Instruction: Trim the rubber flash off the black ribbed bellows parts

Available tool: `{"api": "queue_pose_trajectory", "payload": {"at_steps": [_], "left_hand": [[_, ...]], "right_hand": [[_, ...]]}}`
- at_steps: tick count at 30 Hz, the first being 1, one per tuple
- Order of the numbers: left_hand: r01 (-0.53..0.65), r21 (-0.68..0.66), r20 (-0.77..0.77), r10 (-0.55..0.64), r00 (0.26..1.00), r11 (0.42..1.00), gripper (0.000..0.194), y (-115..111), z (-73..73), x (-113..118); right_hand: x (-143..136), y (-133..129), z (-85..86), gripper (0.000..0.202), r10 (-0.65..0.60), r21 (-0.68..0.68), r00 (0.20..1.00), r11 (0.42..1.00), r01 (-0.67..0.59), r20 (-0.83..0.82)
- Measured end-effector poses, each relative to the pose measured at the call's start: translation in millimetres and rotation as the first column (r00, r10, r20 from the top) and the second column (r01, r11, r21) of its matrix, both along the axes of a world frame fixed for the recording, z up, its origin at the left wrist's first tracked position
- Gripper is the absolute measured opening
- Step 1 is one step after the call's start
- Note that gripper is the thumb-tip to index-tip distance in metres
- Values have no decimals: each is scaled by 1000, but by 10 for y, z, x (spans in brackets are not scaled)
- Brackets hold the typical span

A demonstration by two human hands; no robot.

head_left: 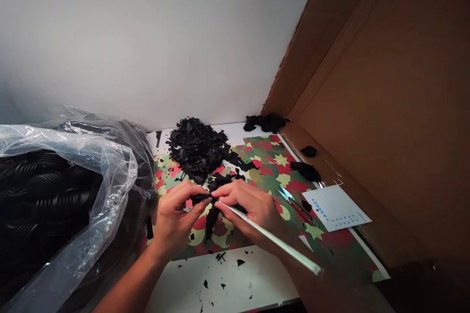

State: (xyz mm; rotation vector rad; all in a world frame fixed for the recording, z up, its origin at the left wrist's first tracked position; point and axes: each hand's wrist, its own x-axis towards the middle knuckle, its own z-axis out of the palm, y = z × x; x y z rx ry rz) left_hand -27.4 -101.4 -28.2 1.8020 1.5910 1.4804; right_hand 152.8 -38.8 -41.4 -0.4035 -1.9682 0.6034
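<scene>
Fingers of the left hand point(175, 210) are pinched nearly closed on the black piece point(200, 198) — perhaps to keep it steady — while those of the right hand point(253, 205) grip the pale stick point(271, 239), with the black pile point(196, 149) just beyond the fingertips.

Over the patterned sheet point(262, 176), the left hand point(172, 220) and right hand point(257, 208) are showing bare; the left forearm point(128, 281) is appearing bare, the right forearm point(299, 281) darkening in shadow.

The bag point(119, 161) is cut off left; card print point(320, 210) illegibly small.
</scene>
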Motion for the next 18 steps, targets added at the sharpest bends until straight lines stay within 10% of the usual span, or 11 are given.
{"api": "queue_pose_trajectory", "payload": {"at_steps": [4,12,18], "left_hand": [[-13,-47,71,17,997,999,4,9,11,28],[74,-124,437,-13,899,989,9,48,23,59],[-42,45,-135,47,990,998,24,-443,470,-17]], "right_hand": [[-88,-39,-76,19,-196,88,981,977,196,-13],[44,228,-26,18,-372,-347,928,872,346,-11],[138,352,-196,31,-325,-511,934,783,353,147]]}}
